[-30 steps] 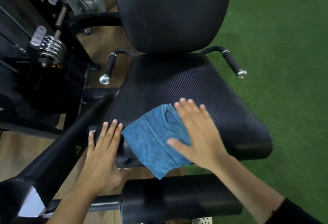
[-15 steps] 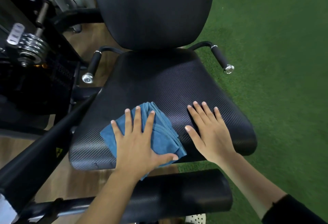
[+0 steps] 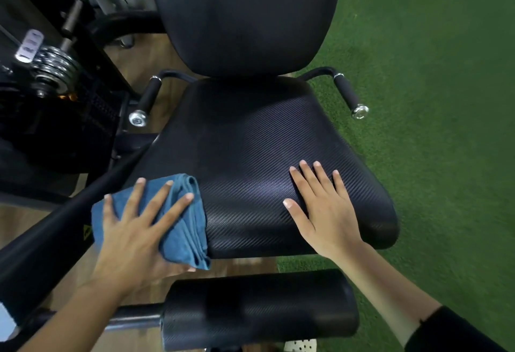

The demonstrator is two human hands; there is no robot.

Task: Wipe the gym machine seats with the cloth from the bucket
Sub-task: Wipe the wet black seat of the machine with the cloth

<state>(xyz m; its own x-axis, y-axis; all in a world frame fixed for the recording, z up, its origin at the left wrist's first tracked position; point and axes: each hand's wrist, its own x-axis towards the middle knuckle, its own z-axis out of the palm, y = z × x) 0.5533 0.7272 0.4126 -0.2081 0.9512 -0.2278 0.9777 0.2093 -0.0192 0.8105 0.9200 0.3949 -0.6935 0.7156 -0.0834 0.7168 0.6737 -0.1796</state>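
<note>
Filling most of the view is the gym machine, its black backrest (image 3: 245, 17) rising at the top and the textured black seat (image 3: 250, 162) spreading wide below it, with green turf (image 3: 432, 100) off to the right and wooden floor (image 3: 156, 53) showing to the left. Down at the bottom edge sits a black roller pad (image 3: 259, 307), and a black frame bar (image 3: 55, 229) cuts diagonally across the lower left. Two side handles flank the seat, the left handle (image 3: 147, 98) and the right handle (image 3: 349, 95), each capped in chrome, and a stack of shiny weight plates (image 3: 53, 68) sits at the far left. Now the action: the blue cloth (image 3: 184, 229) lies bunched on the seat's front left corner, hanging a little over the front edge. The left hand (image 3: 133, 237) is right on top of it, grip spread, fingers fanned flat and pressing the cloth down onto the seat rather than pinching it. The right hand (image 3: 326, 206) rests palm down on bare seat at the front right, grip also spread and holding nothing, well apart from the cloth.
</note>
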